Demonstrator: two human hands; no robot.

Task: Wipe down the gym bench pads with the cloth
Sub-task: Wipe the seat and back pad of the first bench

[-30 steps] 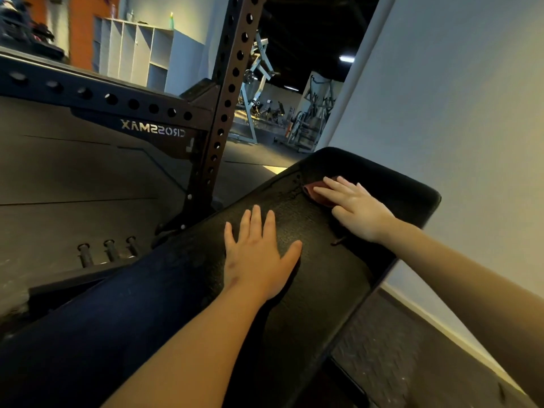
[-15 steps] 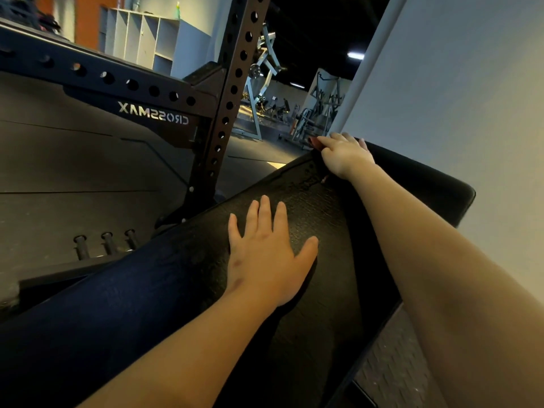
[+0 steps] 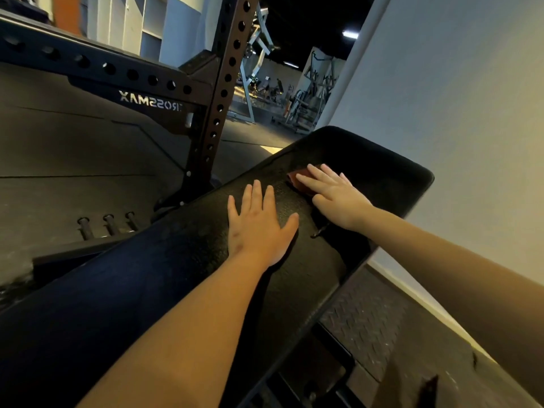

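Grip is just the right hand [image 3: 338,198] pressing the cloth [image 3: 298,179] flat-fingered near the far end of the bench pad [image 3: 371,166], left hand [image 3: 259,228] flat and empty beside it, so the cloth could bunch or slip out

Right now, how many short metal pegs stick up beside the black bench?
3 short metal pegs in a row: left peg, middle peg, right peg. The black bench pad may hide more.

Black textured bench pad [image 3: 182,245] stretching away at a slant, small reddish cloth [image 3: 298,178], seemingly folded, lying flat near its far end, mostly hiding under the right hand [image 3: 338,195]
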